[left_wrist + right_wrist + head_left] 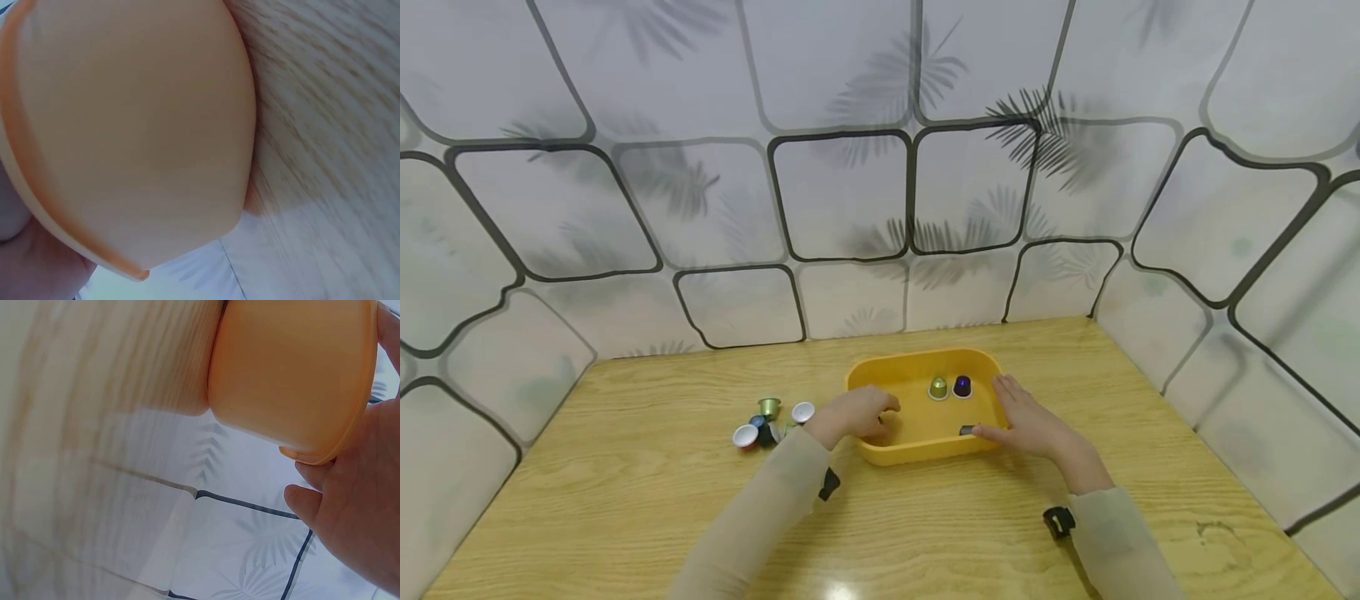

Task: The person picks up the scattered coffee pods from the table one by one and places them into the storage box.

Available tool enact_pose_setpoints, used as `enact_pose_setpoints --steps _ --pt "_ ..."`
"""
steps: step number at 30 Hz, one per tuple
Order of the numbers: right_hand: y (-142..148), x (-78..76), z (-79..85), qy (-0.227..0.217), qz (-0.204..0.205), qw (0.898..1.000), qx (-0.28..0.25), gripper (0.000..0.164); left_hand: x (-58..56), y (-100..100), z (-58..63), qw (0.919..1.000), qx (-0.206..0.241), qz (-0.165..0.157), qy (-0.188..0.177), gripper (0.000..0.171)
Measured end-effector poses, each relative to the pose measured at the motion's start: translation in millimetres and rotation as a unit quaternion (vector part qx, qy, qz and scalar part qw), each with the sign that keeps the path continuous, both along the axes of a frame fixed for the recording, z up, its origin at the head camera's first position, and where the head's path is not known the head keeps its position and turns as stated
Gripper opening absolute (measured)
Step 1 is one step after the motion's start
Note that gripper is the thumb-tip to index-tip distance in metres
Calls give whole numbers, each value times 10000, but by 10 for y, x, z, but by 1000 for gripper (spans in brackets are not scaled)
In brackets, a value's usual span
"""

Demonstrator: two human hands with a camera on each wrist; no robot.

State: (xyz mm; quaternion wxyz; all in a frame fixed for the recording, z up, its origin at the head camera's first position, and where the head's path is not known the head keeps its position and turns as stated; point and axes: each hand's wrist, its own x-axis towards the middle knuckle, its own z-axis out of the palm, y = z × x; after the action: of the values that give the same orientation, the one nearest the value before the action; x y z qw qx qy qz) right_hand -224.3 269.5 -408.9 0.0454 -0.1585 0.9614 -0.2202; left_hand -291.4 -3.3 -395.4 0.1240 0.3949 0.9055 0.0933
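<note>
Yellow tray (917,452) holds two standing capsules (938,389); right hand (1033,423) rests straight fingers on its rim. Left hand (855,410) reaches in, grip unclear; sleeve (760,517) partly blocks loose capsules (769,407).

Two hands (855,414) (1037,429) show; one tray (917,421) has two capsules (938,388) at one o'clock, one dark item (966,430) at four; outside, at nine, at least five piled capsules (770,407).
</note>
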Motion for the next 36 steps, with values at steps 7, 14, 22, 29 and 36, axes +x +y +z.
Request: enact_pose_setpoints --steps 7,14,22,29,36 --pt "-15 11 7 -3 -10 10000 -44 98 26 -90 48 9973 733 22 56 35" --pt "-16 19 13 18 -5 10000 -38 97 72 -196 140 9904 1356 113 221 36" --pt "-17 14 11 26 -3 10000 -38 98 114 -384 153 9800 1869 280 627 37" --pt "-17 16 4 24 -6 10000 -76 98 184 -626 133 9669 2359 714 665 37" --pt "-4 12 3 -5 -25 10000 -40 98 255 -856 149 9592 2547 967 760 36"
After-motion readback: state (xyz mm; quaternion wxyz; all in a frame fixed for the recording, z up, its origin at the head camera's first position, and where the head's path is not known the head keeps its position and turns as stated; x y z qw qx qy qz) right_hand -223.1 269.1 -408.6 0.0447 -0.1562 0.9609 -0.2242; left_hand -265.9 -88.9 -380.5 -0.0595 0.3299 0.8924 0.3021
